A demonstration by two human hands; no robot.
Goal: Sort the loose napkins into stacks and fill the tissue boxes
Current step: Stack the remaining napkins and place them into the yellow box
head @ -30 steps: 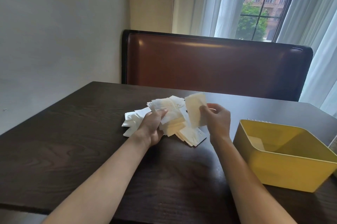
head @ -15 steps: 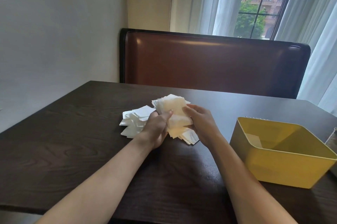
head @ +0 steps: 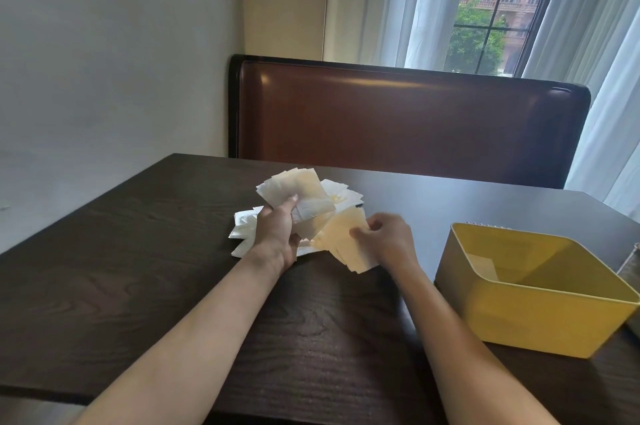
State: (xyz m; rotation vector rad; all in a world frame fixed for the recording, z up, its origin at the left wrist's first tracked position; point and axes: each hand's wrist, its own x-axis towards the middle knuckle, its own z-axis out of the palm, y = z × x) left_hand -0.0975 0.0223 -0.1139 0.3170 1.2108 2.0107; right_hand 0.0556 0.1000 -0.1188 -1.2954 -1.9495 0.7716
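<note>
Left hand (head: pixel 277 237) is gripping a fanned napkin stack (head: pixel 298 196) above the desk (head: pixel 138 251). Right hand (head: pixel 388 241) is pinching one napkin (head: pixel 346 244) over the loose pile (head: pixel 242 230). Yellow tissue box (head: pixel 540 317) is sitting open, well right.

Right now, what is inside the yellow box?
The yellow box looks nearly empty: one pale napkin lies against its inner left wall. The near wall hides part of the bottom, so more could lie there.
</note>
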